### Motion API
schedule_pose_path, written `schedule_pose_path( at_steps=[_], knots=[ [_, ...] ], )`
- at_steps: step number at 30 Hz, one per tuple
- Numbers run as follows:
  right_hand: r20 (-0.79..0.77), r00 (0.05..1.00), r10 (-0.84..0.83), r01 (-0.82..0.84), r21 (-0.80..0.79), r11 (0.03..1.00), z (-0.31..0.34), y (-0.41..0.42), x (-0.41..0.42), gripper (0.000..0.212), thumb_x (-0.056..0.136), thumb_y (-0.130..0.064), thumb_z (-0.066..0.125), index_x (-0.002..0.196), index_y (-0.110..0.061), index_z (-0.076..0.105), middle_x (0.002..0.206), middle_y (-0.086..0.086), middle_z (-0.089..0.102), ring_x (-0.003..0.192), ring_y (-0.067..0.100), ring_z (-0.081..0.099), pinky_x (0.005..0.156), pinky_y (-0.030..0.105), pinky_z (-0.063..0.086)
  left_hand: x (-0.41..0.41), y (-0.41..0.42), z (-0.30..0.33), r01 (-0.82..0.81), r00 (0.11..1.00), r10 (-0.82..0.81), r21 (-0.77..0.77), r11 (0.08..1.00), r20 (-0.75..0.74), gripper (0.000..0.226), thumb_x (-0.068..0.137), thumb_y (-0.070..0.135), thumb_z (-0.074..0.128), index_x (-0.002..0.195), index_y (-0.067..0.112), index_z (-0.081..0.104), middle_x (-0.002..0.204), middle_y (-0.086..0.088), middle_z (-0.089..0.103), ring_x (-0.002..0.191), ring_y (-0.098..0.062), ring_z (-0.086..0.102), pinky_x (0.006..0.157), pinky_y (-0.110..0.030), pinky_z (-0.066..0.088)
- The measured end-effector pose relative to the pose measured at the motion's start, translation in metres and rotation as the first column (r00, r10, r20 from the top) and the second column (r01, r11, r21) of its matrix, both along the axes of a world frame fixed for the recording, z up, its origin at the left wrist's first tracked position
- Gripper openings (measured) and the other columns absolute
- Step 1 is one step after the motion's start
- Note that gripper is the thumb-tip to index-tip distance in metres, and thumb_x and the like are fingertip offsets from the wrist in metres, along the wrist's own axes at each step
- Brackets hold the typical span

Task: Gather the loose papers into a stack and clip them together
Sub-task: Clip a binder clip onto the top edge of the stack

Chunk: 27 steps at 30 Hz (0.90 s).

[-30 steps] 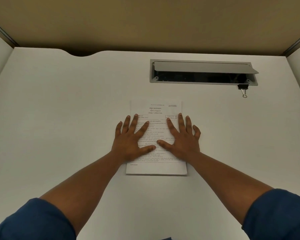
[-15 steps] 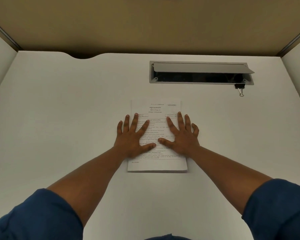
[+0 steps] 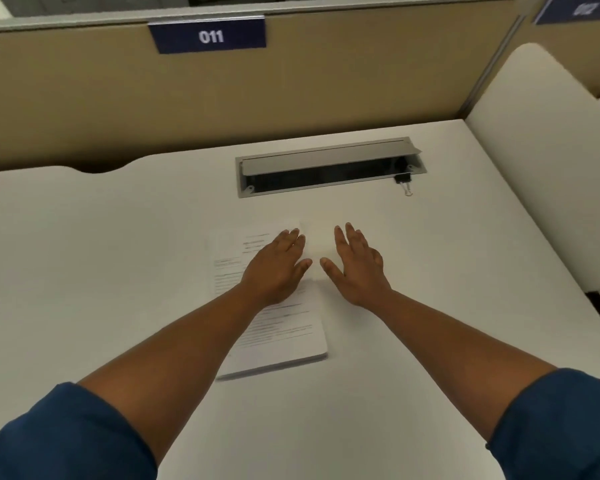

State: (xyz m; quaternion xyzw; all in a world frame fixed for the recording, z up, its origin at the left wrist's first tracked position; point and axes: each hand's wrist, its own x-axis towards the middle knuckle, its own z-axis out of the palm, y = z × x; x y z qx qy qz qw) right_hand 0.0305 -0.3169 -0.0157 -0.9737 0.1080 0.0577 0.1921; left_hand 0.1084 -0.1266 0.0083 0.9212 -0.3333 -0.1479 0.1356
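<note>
Change: half a second ago I had both palms pressed flat on the paper stack; now my view has tipped up and both hands have come off toward its far right corner.
Left hand [image 3: 278, 268]: fingers held straight and together, spread open, gripping nothing, over the upper right part of the stack; I cannot tell whether it touches.
Right hand [image 3: 355, 268]: also open and empty, just past the stack's right edge, over the desk [image 3: 101, 271].
Paper stack [image 3: 281, 327]: squared up, printed side up, lying in the middle of the desk; its far right corner is blurred.
Binder clip [image 3: 404, 181]: black, at the right end of the cable tray [image 3: 326, 168], well apart from both hands.
Surroundings: tan partition [image 3: 118, 98] with a blue "011" sign [image 3: 210, 36]; blue sleeves [image 3: 63, 438] at the bottom.
</note>
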Motion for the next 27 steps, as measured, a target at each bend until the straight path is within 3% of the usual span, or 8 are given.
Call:
schedule_pose_path(
  at_steps=[6,11,15,19,23,27],
  knots=[
    [0.02,0.992,-0.128,0.126,0.085,0.988,-0.008,-0.073,0.001,0.068,0.106,-0.048,0.03,0.161,-0.016,0.005,0.17,0.006,-0.003,0.156,0.026,-0.001,0.123,0.046,0.012,0.013,-0.091,-0.015,0.094,0.992,-0.098,-0.066,0.993,-0.075,0.057,0.11,0.04,0.026,0.161,0.016,0.019,0.17,-0.003,0.014,0.157,-0.019,0.01,0.127,-0.039,0.016],
    [0.038,0.979,-0.201,0.193,0.157,0.969,-0.025,-0.125,0.014,0.065,0.108,-0.037,0.034,0.16,-0.007,0.008,0.169,0.012,0.001,0.156,0.027,0.001,0.124,0.036,0.005,0.026,-0.152,-0.039,0.12,0.981,-0.135,-0.112,0.986,-0.139,0.057,0.11,0.036,0.028,0.161,0.012,0.016,0.171,-0.006,0.009,0.158,-0.022,0.005,0.128,-0.039,0.011],
    [0.079,0.965,-0.251,0.231,0.202,0.952,-0.035,-0.152,0.031,0.063,0.108,-0.03,0.037,0.159,-0.004,0.011,0.169,0.013,0.005,0.156,0.024,0.004,0.123,0.032,0.005,0.038,-0.186,-0.057,0.157,0.981,-0.169,-0.122,0.98,-0.099,0.059,0.11,0.033,0.031,0.161,0.008,0.014,0.17,-0.01,0.007,0.158,-0.026,0.001,0.128,-0.039,0.005],
    [0.16,0.931,-0.327,0.283,0.244,0.927,-0.047,-0.172,0.05,0.06,0.107,-0.022,0.039,0.158,-0.002,0.015,0.168,0.015,0.012,0.155,0.025,0.01,0.121,0.029,0.006,0.052,-0.216,-0.07,0.157,0.985,-0.168,-0.179,0.971,-0.045,0.062,0.108,0.034,0.037,0.161,0.008,0.015,0.17,-0.011,0.011,0.158,-0.025,0.007,0.128,-0.04,0.009],
    [0.253,0.879,-0.405,0.343,0.254,0.904,-0.044,-0.188,0.071,0.054,0.104,-0.016,0.043,0.152,0.004,0.03,0.158,0.023,0.031,0.147,0.034,0.028,0.12,0.036,0.018,0.071,-0.243,-0.066,0.142,0.988,-0.151,-0.241,0.96,-0.02,0.065,0.106,0.031,0.043,0.16,0.005,0.016,0.169,-0.014,0.012,0.157,-0.027,0.01,0.127,-0.041,0.013],
    [0.285,0.828,-0.483,0.419,0.257,0.871,-0.048,-0.206,0.096,0.042,0.1,-0.019,0.05,0.136,0.003,0.053,0.133,0.024,0.053,0.122,0.038,0.05,0.103,0.038,0.035,0.087,-0.267,-0.068,0.115,0.992,-0.122,-0.236,0.965,-0.019,0.066,0.106,0.03,0.044,0.16,0.005,0.016,0.169,-0.013,0.012,0.157,-0.026,0.011,0.127,-0.039,0.011]
  ],
)
